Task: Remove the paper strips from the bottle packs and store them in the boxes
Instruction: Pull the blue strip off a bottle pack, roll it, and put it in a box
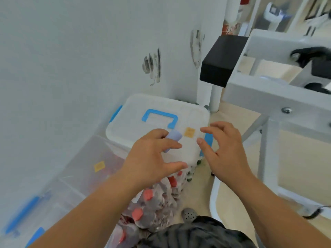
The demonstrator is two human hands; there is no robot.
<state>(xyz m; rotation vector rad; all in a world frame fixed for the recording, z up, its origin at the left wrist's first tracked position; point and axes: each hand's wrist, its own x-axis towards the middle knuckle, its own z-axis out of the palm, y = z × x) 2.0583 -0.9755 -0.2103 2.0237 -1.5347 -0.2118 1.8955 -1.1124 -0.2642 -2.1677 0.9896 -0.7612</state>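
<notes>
A clear plastic box with a white lid (143,108) and a blue handle (159,117) stands on the floor by the wall. My left hand (154,158) hovers over the lid's near edge and holds a small pale blue roll (174,137) between its fingers. My right hand (223,147) is beside it with spread, relaxed fingers over the lid's right corner, holding nothing. Shrink-wrapped packs of dark bottles with red caps (148,203) lie on the floor below my arms. A second clear box (75,176) with blue latches sits to the left.
A white wall rises on the left. A grey metal frame (272,97) and a black block (220,61) on a white post stand to the right. My foot in a grey shoe (189,214) is near the bottle packs.
</notes>
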